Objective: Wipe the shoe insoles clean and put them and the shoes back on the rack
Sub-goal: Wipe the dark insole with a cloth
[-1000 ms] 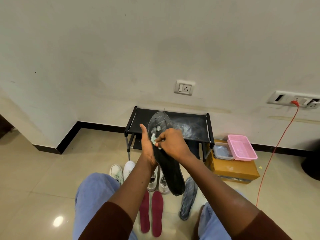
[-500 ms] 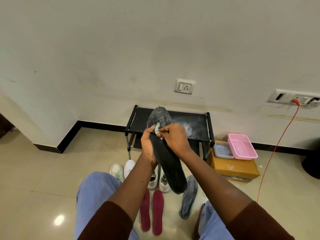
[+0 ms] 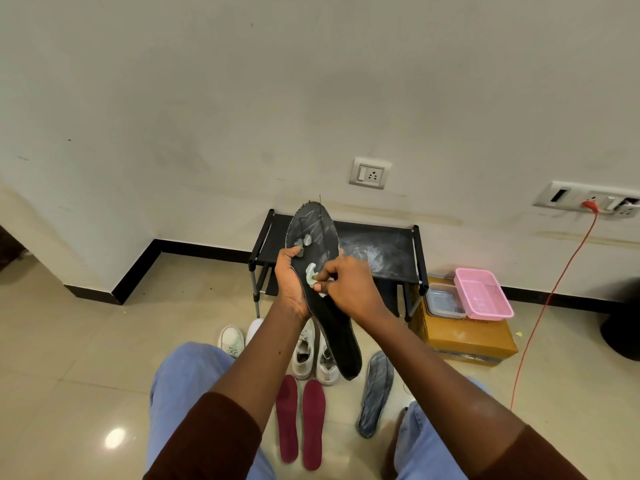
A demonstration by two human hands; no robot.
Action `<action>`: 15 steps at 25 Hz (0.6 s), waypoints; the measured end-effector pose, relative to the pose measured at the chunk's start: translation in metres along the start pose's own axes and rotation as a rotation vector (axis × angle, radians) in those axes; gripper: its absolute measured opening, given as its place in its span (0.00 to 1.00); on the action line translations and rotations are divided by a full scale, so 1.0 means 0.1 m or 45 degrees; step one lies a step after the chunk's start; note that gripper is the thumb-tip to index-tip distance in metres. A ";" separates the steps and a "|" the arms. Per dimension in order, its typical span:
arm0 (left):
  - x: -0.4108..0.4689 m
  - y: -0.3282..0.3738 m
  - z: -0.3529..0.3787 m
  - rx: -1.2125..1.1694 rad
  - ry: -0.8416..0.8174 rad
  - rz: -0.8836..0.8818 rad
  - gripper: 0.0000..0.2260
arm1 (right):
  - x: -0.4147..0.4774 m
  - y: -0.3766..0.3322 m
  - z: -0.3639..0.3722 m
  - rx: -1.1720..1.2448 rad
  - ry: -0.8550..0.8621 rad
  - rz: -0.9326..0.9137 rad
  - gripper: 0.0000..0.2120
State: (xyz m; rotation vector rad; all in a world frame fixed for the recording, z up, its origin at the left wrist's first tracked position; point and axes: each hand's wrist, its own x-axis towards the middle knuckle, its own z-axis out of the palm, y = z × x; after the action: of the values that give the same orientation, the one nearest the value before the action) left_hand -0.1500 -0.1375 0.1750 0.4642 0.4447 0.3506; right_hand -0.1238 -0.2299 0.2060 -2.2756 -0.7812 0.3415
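Black insole [image 3: 341, 337], maroon insoles [image 3: 300, 420], pink basket [image 3: 482, 298], white shoes [image 3: 304, 351].

tiled floor [image 3: 86, 341] carries white shoes [image 3: 313, 355], red insoles [image 3: 300, 422], grey insole [image 3: 375, 393], cardboard box [image 3: 465, 336], rack [image 3: 381, 244].

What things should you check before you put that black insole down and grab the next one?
1. Black insole held firmly by the left hand: ok.
2. Black insole wiped clean: not ok, pale bits still stick near its toe end.
3. Small pale wipe pinched in the right hand: ok.
4. Rack top ready for clean things: not ok, whitish smears show on it.
5. Grey insole on the floor within reach: ok.
6. Two red insoles already clean: cannot tell.
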 end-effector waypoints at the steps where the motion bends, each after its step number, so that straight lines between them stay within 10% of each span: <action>1: 0.00 0.01 0.02 -0.010 0.005 0.028 0.19 | -0.08 0.01 0.00 0.026 -0.006 -0.001 0.05; 15: -0.16 -0.09 0.07 -0.008 -0.042 -0.090 0.22 | 0.34 0.05 -0.03 -0.177 0.362 -0.084 0.08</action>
State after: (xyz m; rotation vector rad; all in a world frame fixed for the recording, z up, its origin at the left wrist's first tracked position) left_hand -0.1581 -0.1536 0.1814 0.4464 0.4271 0.2757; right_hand -0.0936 -0.2133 0.2039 -2.3518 -0.7484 -0.0690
